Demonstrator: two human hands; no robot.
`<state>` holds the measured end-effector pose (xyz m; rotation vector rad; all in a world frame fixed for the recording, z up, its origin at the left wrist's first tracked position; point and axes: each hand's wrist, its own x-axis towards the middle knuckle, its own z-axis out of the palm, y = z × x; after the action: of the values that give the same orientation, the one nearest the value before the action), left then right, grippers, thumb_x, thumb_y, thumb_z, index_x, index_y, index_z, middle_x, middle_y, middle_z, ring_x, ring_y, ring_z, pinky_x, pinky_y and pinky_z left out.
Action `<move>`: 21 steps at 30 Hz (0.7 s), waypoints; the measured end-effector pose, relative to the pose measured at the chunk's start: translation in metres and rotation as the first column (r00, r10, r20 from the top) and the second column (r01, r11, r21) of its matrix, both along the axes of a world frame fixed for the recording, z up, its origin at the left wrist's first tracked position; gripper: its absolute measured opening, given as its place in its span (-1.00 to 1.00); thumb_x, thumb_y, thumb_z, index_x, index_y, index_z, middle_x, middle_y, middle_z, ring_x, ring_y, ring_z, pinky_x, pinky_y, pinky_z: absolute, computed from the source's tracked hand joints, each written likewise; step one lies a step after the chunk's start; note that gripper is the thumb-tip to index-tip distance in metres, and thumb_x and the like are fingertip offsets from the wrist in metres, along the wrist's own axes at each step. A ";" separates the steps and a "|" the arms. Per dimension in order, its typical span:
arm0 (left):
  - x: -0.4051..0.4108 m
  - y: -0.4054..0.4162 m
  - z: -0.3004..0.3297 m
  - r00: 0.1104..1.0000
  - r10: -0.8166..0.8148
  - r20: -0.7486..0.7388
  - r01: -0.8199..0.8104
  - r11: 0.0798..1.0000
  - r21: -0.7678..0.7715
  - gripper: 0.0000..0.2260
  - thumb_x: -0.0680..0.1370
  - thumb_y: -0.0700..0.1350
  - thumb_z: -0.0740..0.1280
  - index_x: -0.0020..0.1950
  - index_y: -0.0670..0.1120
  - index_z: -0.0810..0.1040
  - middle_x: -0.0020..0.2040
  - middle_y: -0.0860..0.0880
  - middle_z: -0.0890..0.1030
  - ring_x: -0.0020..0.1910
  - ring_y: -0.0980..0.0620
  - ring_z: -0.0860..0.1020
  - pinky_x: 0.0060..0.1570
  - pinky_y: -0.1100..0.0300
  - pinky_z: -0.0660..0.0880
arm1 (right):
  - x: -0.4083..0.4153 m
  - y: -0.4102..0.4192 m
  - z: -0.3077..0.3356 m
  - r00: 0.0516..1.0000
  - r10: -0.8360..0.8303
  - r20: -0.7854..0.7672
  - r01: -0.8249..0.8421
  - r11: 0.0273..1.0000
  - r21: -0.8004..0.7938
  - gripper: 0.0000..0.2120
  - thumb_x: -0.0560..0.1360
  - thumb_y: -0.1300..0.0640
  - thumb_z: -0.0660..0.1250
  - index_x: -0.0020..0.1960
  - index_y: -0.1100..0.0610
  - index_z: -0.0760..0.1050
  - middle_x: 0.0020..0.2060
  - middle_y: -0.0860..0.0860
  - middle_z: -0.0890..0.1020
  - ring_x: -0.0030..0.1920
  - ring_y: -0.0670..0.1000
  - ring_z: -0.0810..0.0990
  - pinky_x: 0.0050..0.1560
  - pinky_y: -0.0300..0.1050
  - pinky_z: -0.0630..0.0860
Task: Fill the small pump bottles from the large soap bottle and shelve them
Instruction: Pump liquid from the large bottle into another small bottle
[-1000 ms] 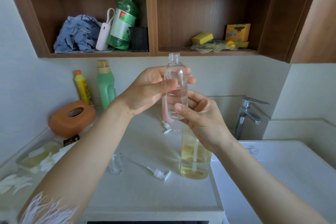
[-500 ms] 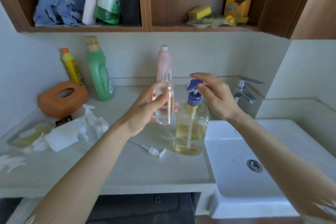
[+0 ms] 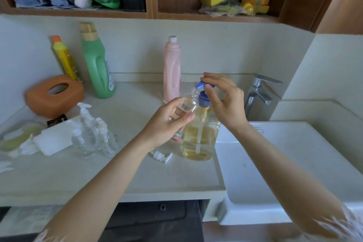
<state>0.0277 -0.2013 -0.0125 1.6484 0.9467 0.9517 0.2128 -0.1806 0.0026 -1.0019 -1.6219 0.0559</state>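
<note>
The large soap bottle [image 3: 200,139], clear with yellow liquid and a blue pump head, stands near the counter's right edge beside the sink. My left hand [image 3: 167,124] grips a small clear bottle [image 3: 186,104], tilted so its open neck sits under the blue spout. The fingers of my right hand [image 3: 224,100] rest on top of the blue pump head [image 3: 202,86]. A loose white pump top [image 3: 161,156] lies on the counter just left of the large bottle. Several small clear pump bottles [image 3: 92,133] stand at the left.
A pink bottle [image 3: 172,68], a green bottle [image 3: 97,65] and a yellow bottle [image 3: 64,59] stand at the wall. An orange tissue holder [image 3: 55,94] and white tissues [image 3: 53,139] sit left. The sink [image 3: 275,163] and tap [image 3: 259,94] are right. Wooden shelves [image 3: 151,13] hold cloths, sponges and boxes above.
My left hand lowered the small bottle from in front of the shelf and tilted its neck under the spout. My right hand let go of it and settled on the blue pump head.
</note>
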 end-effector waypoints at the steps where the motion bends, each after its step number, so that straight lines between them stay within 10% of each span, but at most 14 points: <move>1: -0.001 0.000 -0.001 1.000 0.004 0.013 -0.004 1.000 -0.001 -0.74 0.54 0.03 0.38 0.21 0.18 0.51 -0.11 0.02 0.55 -0.24 0.06 0.55 -0.45 0.16 0.51 | -0.002 0.000 -0.001 1.000 -0.009 -0.007 0.009 1.000 0.012 -0.84 0.54 0.28 0.32 0.06 0.22 0.64 0.07 0.05 0.64 0.22 0.01 0.55 0.30 -0.18 0.41; 21: -0.002 0.013 -0.012 0.985 0.104 0.141 -0.087 0.989 -0.116 -0.71 0.38 0.08 0.45 0.08 0.13 0.61 -0.22 -0.09 0.66 -0.44 0.02 0.49 -0.57 0.38 0.20 | -0.024 0.009 -0.026 0.989 -0.114 -0.090 0.130 0.973 0.192 -0.69 0.46 0.23 0.13 -0.11 0.28 0.64 -0.10 0.14 0.67 -0.04 0.15 0.61 0.03 0.02 0.51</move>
<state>0.0255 -0.1883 -0.0250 1.4318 0.9668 1.0528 0.1891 -0.1721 -0.0233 -0.9320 -1.4605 -0.1454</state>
